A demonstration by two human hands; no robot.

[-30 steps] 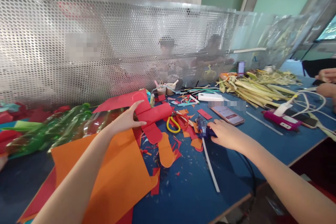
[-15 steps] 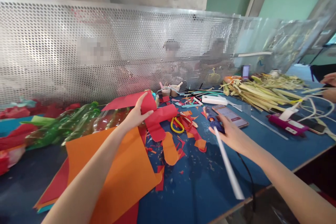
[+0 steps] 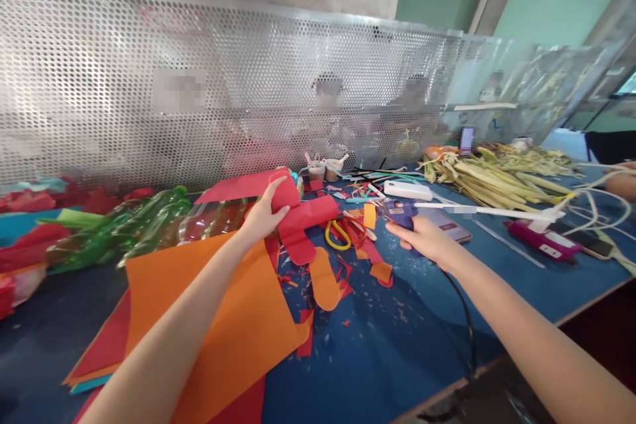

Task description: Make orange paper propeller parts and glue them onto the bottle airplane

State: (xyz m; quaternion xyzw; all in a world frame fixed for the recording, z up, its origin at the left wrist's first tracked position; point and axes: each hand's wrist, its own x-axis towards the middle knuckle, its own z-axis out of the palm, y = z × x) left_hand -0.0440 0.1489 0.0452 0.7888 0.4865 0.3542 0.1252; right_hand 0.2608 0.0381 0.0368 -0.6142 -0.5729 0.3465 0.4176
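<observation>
My left hand point(image 3: 265, 213) is closed on a red paper piece point(image 3: 309, 214), thumb and fingers bent over its curled upper part. The piece has rolled sections and a rounded flap hanging over the table. In my right hand point(image 3: 426, 240) is a blue hot glue gun point(image 3: 400, 211), its nozzle toward the left. A long white glue stick point(image 3: 477, 211) juts from its back to the right, and a black cord point(image 3: 467, 305) runs down from its handle. Yellow-handled scissors point(image 3: 338, 236) lie among paper scraps between my hands. Below them rests an orange paper strip point(image 3: 324, 280) with rounded ends.
Orange paper sheets point(image 3: 238, 318) lie under my left forearm. Green plastic bottles point(image 3: 159, 222) lie at left. Beyond my right hand are a phone point(image 3: 454, 228), a purple power strip point(image 3: 544, 240) and dried stalks point(image 3: 477, 175). A perforated metal screen point(image 3: 258, 79) stands behind; another person's hand point(image 3: 622, 182) is far right.
My right hand has lifted and turned the glue gun level, so its glue stick swings from pointing down toward me to pointing right. My left hand stays on the red paper.
</observation>
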